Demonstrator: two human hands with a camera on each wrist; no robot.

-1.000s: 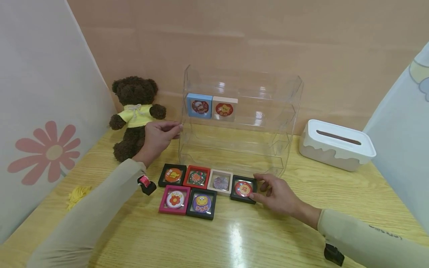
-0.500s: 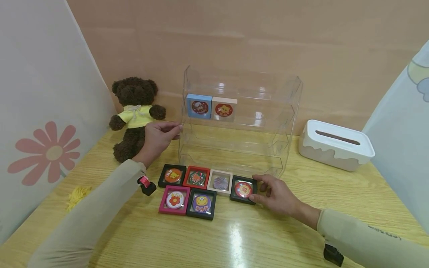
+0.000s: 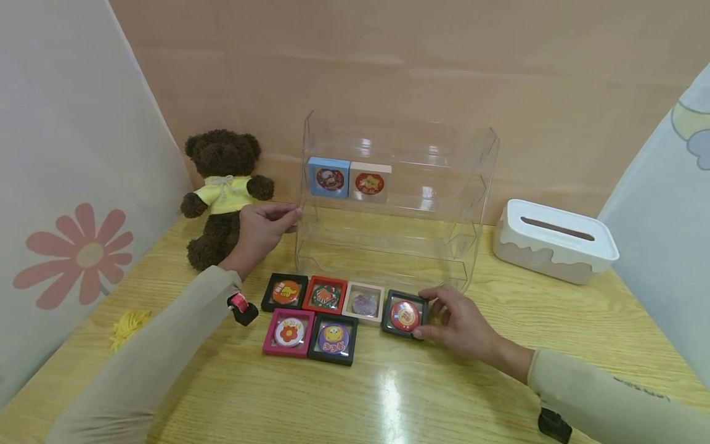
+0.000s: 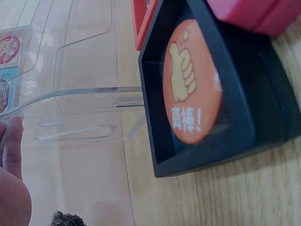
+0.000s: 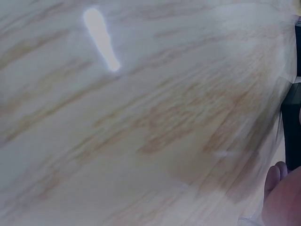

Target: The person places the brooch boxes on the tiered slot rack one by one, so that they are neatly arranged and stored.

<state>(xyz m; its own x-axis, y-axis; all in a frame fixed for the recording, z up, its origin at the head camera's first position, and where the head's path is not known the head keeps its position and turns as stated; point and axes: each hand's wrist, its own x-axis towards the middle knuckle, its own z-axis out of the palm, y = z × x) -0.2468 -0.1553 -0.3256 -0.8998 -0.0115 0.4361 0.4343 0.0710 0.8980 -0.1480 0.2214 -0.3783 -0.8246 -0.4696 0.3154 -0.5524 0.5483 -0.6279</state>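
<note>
My left hand (image 3: 262,233) pinches the left side edge of a clear acrylic tiered display stand (image 3: 383,250). In the left wrist view its fingertips (image 4: 13,141) meet that edge. My right hand (image 3: 461,324) grips the right side of a black square display frame (image 3: 405,314) with a red round badge, thumb in front and fingers behind. That frame looks slightly tilted beside a cream frame (image 3: 363,303). A blue frame (image 3: 329,177) and a beige frame (image 3: 370,182) stand side by side on an upper tier. The right wrist view cuts off most of the right hand.
Left of the cream frame lie a red frame (image 3: 325,295) and a black thumbs-up frame (image 3: 285,292); a pink frame (image 3: 288,332) and another black frame (image 3: 333,338) lie in front. A teddy bear (image 3: 222,191), tissue box (image 3: 554,240) and yellow yarn bundle (image 3: 130,327) surround the stand.
The black frame in my right hand has tilted up a little, its badge facing me more. My left hand stays on the stand's edge.
</note>
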